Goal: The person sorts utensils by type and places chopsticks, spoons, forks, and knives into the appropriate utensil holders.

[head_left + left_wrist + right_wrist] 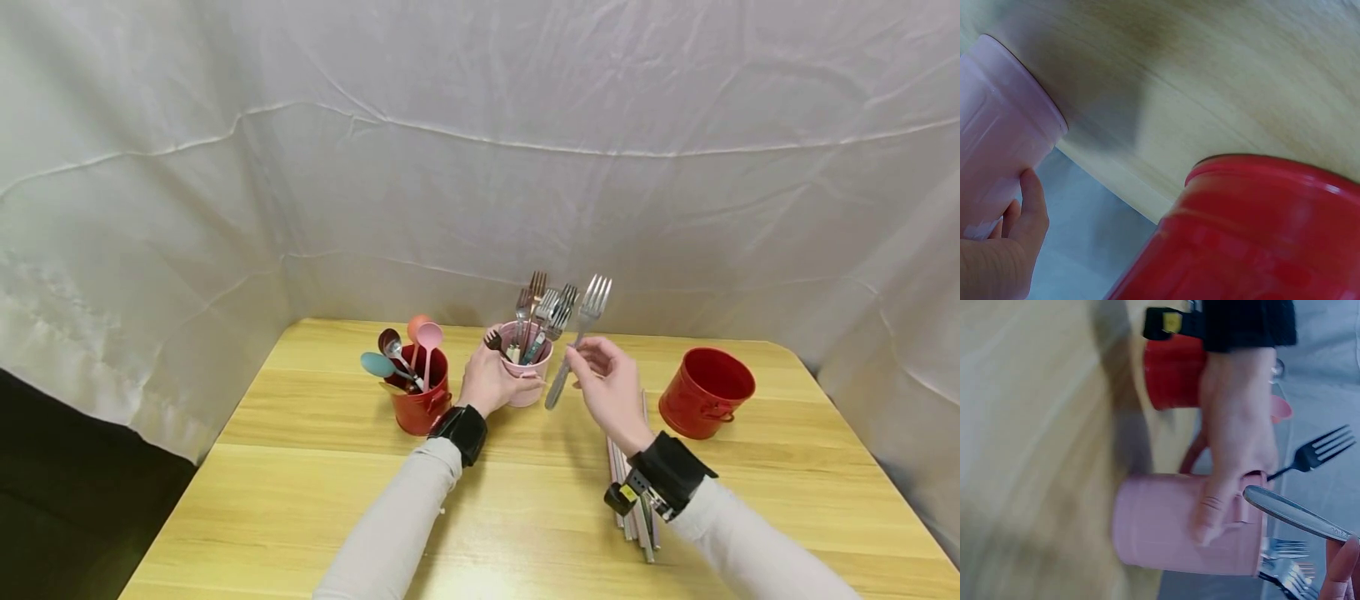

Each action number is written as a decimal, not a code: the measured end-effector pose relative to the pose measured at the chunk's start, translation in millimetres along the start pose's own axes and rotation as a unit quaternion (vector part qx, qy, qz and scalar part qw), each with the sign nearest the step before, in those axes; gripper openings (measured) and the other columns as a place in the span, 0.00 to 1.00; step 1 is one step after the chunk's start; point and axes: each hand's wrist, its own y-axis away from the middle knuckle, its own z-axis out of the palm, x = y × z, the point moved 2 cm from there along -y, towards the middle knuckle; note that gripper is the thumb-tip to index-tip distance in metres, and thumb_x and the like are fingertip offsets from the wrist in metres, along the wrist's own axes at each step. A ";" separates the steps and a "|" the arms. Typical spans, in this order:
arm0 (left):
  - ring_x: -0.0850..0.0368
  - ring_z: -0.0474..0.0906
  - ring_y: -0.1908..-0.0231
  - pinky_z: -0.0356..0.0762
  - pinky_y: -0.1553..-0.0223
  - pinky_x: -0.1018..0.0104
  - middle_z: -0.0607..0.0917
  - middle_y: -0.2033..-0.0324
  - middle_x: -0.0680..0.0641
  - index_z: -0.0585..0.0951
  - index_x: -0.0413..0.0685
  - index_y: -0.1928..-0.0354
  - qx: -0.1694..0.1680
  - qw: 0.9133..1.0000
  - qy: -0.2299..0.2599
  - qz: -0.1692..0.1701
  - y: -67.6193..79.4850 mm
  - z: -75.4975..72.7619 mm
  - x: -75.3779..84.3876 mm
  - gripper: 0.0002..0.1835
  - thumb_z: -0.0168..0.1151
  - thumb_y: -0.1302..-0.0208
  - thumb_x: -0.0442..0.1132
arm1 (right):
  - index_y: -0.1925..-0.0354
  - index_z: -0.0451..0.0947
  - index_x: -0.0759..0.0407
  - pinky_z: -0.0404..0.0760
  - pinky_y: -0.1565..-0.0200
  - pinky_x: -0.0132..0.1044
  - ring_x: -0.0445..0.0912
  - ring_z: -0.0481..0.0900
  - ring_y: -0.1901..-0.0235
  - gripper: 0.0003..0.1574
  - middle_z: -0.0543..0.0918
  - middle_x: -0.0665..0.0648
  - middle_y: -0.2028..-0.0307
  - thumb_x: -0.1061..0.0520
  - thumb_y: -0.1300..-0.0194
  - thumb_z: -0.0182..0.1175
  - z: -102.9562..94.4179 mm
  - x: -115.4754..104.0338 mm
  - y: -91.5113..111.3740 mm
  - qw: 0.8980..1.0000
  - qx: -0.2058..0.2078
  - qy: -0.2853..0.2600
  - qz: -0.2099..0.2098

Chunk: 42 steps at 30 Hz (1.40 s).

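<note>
Transfer of a slender silver metal fork (585,323) at a pale-pink, cylindrical, metal-looking bucket (528,395); the step in hand appears to be bringing the fork to the bucket, its tines up and its handle end low beside the outer wall, contact uncertain; the next move would seemingly call for raising that end over the rim, then lowering it among the upright forks (546,308) inside; the right hand (611,387) pinches the handle, thumb and fingertips together on the metal; the left hand (489,379) grips the bucket's side, thumb spread along the near wall, fingers curved behind.
</note>
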 end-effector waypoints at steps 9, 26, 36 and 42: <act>0.49 0.78 0.38 0.76 0.35 0.51 0.81 0.38 0.46 0.69 0.56 0.31 0.002 1.000 -0.005 0.007 0.1 0.0 -0.3 0.53 0.86 0.62 0.53 | 0.55 0.79 0.71 0.80 0.73 0.25 0.27 0.82 0.72 0.11 0.82 0.62 0.59 0.61 0.30 0.62 8.0 -17.6 -27.2 0.996 0.052 -0.021 -0.071; 0.49 0.78 0.37 0.77 0.36 0.53 0.80 0.37 0.47 0.70 0.53 0.31 0.011 1.000 -0.018 0.019 -0.8 0.4 -1.6 0.53 0.86 0.63 0.53 | 0.57 0.83 0.68 0.85 0.73 0.30 0.49 0.89 0.71 0.10 0.84 0.68 0.62 0.60 0.30 0.62 33.1 -0.8 -49.7 0.997 0.044 0.001 -0.060; 0.49 0.81 0.41 0.78 0.38 0.52 0.84 0.42 0.45 0.69 0.55 0.31 0.010 1.000 0.008 -0.023 -0.4 2.2 -0.3 0.55 0.87 0.66 0.53 | 0.47 0.81 0.66 0.81 0.68 0.23 0.50 0.84 0.62 0.17 0.87 0.68 0.56 0.59 0.30 0.63 23.1 22.2 -42.6 0.997 0.001 0.078 -0.018; 0.49 0.80 0.40 0.78 0.38 0.51 0.84 0.41 0.45 0.69 0.55 0.31 0.012 0.999 0.027 -0.019 0.3 1.7 -1.6 0.55 0.88 0.66 0.51 | 0.46 0.78 0.68 0.83 0.69 0.27 0.38 0.82 0.67 0.16 0.85 0.72 0.56 0.61 0.29 0.60 11.3 38.1 -29.6 0.998 -0.014 0.056 0.012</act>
